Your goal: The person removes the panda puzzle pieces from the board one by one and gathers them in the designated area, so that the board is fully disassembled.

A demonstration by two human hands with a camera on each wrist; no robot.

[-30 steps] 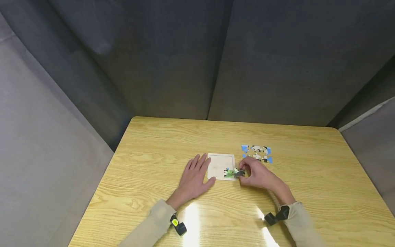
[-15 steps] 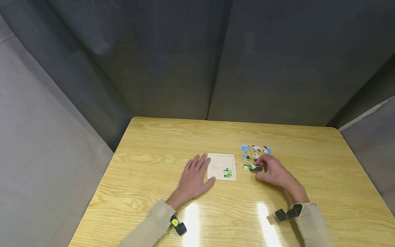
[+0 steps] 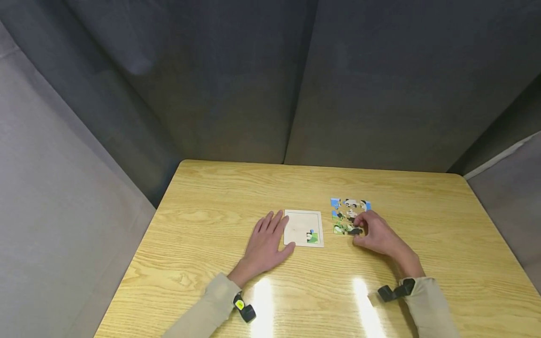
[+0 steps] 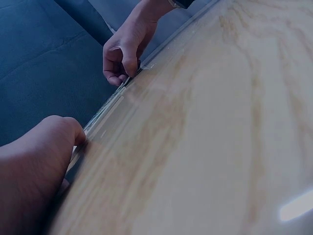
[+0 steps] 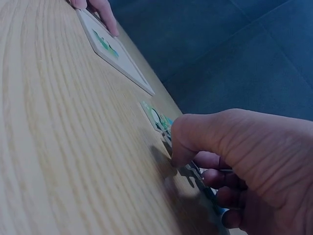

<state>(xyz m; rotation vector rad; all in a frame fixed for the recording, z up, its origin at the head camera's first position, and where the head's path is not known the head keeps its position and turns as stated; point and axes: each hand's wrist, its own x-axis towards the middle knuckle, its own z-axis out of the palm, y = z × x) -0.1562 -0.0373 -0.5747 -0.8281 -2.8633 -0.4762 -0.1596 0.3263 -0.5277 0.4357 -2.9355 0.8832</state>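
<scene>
My left hand [image 3: 264, 241] lies flat with fingers spread at the left edge of a white square puzzle board [image 3: 297, 224], its fingertips and thumb touching the rim. One green, white and blue puzzle piece [image 3: 313, 237] sits in the board's lower right corner. Right of the board, my right hand [image 3: 378, 234] pinches a black and green puzzle piece [image 3: 354, 230] between thumb and fingers, low over or on the table in the bottom row of loose pieces. The right wrist view shows the thumb [image 5: 183, 147] bent down at these pieces; the hand partly hides them.
Several loose panda puzzle pieces [image 3: 351, 203] lie in rows right of the board. They rest on a wooden table [image 3: 228, 188] with glare near its front. Dark curtains [image 3: 236, 94] stand behind, and grey ones [image 3: 55, 211] at the sides.
My right hand has moved right from the board's right edge to the loose pieces, carrying the puzzle piece, then shifted slightly further right. My left hand has stayed still.
</scene>
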